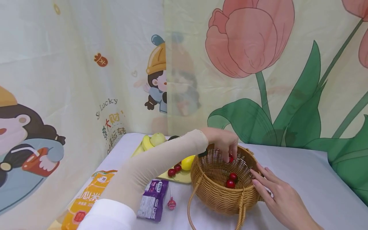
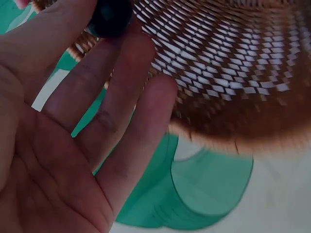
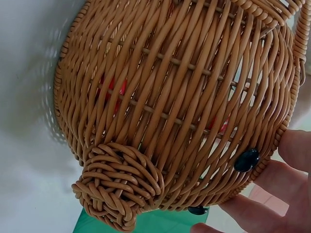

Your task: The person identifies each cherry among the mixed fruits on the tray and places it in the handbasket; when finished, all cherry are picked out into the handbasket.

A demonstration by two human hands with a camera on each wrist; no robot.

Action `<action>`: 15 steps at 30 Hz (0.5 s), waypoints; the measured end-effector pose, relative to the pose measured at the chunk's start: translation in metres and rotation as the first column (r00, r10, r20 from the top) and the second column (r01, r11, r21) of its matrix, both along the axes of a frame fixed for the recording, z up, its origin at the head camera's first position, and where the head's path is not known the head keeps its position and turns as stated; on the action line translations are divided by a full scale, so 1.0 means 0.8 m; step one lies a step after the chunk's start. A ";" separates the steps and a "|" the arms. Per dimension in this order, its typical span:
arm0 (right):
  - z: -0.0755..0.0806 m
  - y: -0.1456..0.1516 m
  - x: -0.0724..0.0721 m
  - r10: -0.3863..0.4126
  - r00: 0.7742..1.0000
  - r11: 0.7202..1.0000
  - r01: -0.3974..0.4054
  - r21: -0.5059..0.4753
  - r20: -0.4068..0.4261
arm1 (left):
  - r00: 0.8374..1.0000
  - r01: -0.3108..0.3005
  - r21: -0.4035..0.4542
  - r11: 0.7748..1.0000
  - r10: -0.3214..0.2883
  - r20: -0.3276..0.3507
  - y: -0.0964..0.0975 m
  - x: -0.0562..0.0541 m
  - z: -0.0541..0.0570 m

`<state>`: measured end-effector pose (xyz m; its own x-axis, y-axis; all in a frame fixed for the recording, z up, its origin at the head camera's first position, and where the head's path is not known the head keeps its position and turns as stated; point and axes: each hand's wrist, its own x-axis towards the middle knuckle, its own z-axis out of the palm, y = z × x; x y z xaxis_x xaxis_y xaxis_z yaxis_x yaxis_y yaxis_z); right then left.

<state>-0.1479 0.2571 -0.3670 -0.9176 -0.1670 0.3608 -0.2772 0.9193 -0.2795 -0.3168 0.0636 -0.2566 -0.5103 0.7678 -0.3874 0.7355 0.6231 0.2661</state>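
A round wicker basket (image 1: 212, 199) with two looped handles stands in front of me. My left hand (image 1: 226, 142) reaches over its far rim and pinches a red cherry (image 1: 231, 158) inside the opening. In the left wrist view that cherry (image 2: 111, 18) looks dark between thumb and fingertips. Two more red cherries (image 1: 231, 181) lie on the basket's bottom. My right hand (image 1: 283, 195) rests its extended fingers on the basket's right rim. Up close in the right wrist view, the wicker wall (image 3: 184, 97) carries black bead eyes (image 3: 247, 160) and a woven snout (image 3: 119, 179).
Left of the basket, a yellow tray (image 1: 182, 179) bears bananas (image 1: 147, 142), a pale green fruit (image 1: 157, 139), a lemon (image 1: 188, 163) and cherries (image 1: 174, 170). Nearer lie a purple snack bag (image 1: 153, 201), a lollipop (image 1: 171, 203) and an orange bag (image 1: 89, 199). Printed curtains (image 1: 184, 64) hang behind.
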 end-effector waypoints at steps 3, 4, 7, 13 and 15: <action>0.001 0.000 0.001 0.010 1.000 1.000 -0.010 0.004 -0.026 | 1.000 -0.001 -0.009 1.000 0.001 0.008 0.011 0.004 -0.011; 0.001 0.000 0.001 0.013 0.999 1.000 -0.013 0.005 -0.031 | 1.000 0.014 -0.009 1.000 -0.014 0.011 0.013 0.005 -0.016; 0.000 0.000 0.001 0.018 0.999 1.000 -0.018 0.004 -0.036 | 0.998 0.060 -0.006 0.998 -0.060 0.016 0.019 0.005 -0.031; -0.001 -0.001 0.001 0.007 1.000 1.000 -0.007 0.002 -0.015 | 0.988 0.157 0.017 0.988 -0.157 0.011 0.024 -0.003 -0.060; 0.000 -0.002 0.001 0.003 1.000 1.000 -0.003 0.005 -0.010 | 0.987 0.161 0.023 0.987 -0.161 0.001 0.024 -0.004 -0.069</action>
<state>-0.1472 0.2559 -0.3673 -0.9133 -0.1714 0.3694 -0.2826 0.9198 -0.2721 -0.3202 0.0832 -0.3115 -0.3781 0.8486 -0.3701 0.8250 0.4902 0.2811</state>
